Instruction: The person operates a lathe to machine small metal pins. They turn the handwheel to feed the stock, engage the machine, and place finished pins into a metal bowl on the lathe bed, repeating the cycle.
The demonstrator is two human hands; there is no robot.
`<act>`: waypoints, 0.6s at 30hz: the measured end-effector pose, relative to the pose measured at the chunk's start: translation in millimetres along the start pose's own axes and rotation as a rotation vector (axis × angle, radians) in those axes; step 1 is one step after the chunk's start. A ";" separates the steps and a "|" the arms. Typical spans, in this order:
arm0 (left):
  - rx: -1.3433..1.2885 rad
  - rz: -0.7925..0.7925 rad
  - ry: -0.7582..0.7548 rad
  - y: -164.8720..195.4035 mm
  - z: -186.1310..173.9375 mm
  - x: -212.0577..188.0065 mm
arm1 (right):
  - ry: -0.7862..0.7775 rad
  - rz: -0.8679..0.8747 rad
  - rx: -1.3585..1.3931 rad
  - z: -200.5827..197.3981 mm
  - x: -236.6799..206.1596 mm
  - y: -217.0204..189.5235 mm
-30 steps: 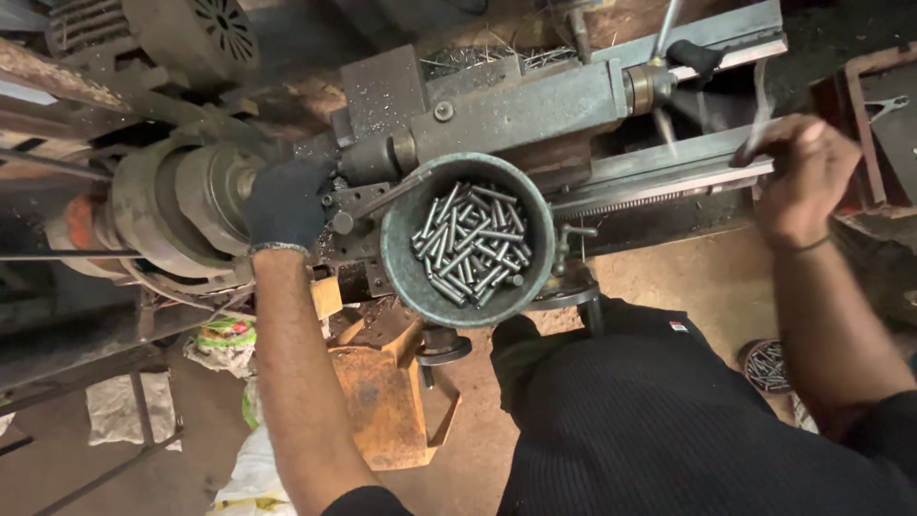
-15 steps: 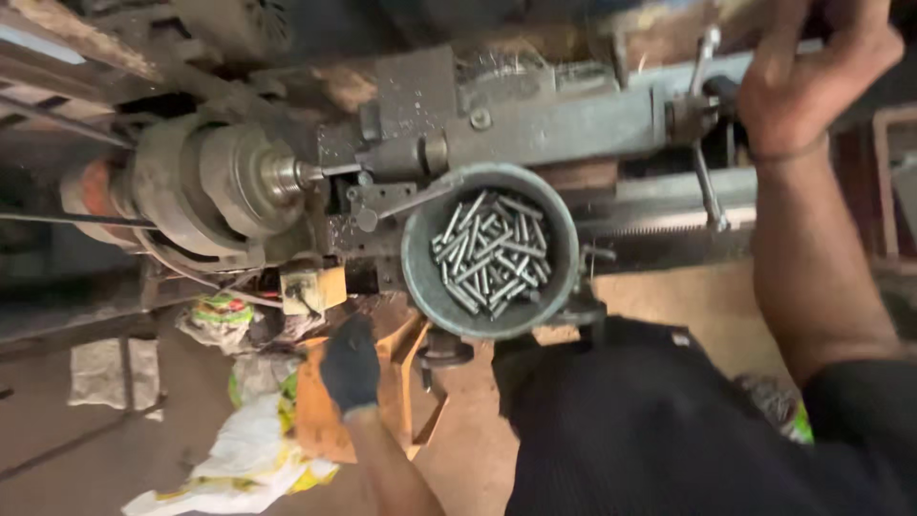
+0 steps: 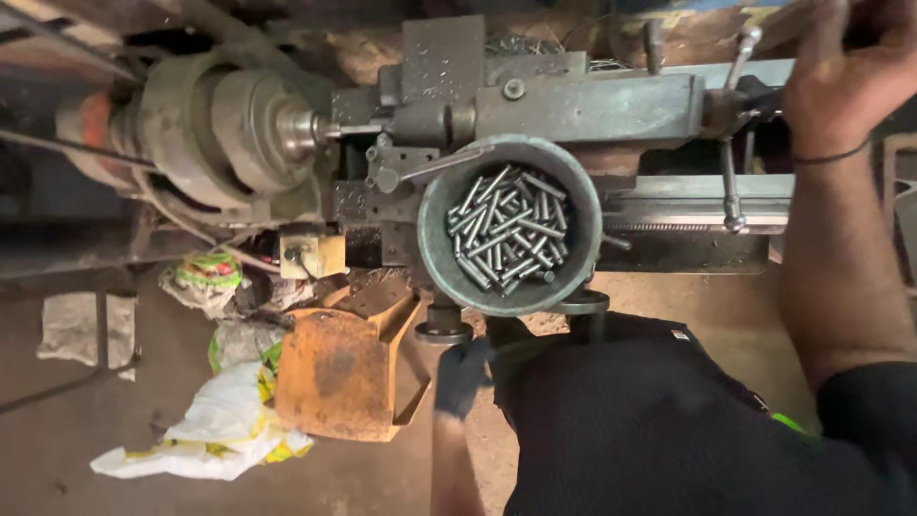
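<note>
An old grey-green lathe [image 3: 573, 105] lies across the top of the view. On its carriage sits a round metal bowl [image 3: 435, 239] with several short steel pins [image 3: 506, 229] in it. My left hand [image 3: 462, 378], in a dark glove, hangs low in front of my body, just below a small round handwheel [image 3: 444, 333]. Its fingers are curled and I see nothing in them. My bare right hand [image 3: 845, 67] is at the lathe's right end, closed over a dark handle [image 3: 759, 96] beside a chrome lever [image 3: 740, 48]. Its fingertips run out of the frame.
The chuck and pulley [image 3: 229, 134] turn the left end of the machine. A rusty orange chip tray [image 3: 339, 373] stands on the dirt floor below. Crumpled white and yellow bags [image 3: 205, 435] and a green wrapper [image 3: 205, 272] lie beside it.
My left hand has left the chuck area and dropped down to below the carriage near my body. My right hand has moved from the front lever up to the lathe's right end.
</note>
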State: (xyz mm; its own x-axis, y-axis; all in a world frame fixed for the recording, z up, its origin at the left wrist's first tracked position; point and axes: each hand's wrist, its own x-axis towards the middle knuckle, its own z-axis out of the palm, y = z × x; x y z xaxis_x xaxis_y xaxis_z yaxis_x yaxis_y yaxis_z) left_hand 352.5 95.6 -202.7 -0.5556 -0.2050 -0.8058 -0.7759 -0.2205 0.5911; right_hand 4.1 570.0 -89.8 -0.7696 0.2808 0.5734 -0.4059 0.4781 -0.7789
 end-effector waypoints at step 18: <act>0.667 0.323 0.442 109.7 13.6 -74.9 | -0.014 0.031 0.024 -3.8 -2.5 11.4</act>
State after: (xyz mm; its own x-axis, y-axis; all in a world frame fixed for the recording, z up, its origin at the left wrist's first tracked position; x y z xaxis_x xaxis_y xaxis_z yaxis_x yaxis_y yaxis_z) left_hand 305.0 99.7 -78.0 -0.7193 -0.5442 -0.4318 -0.6903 0.4900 0.5324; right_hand 3.3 577.9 -99.1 -0.7887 0.2840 0.5452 -0.3930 0.4491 -0.8024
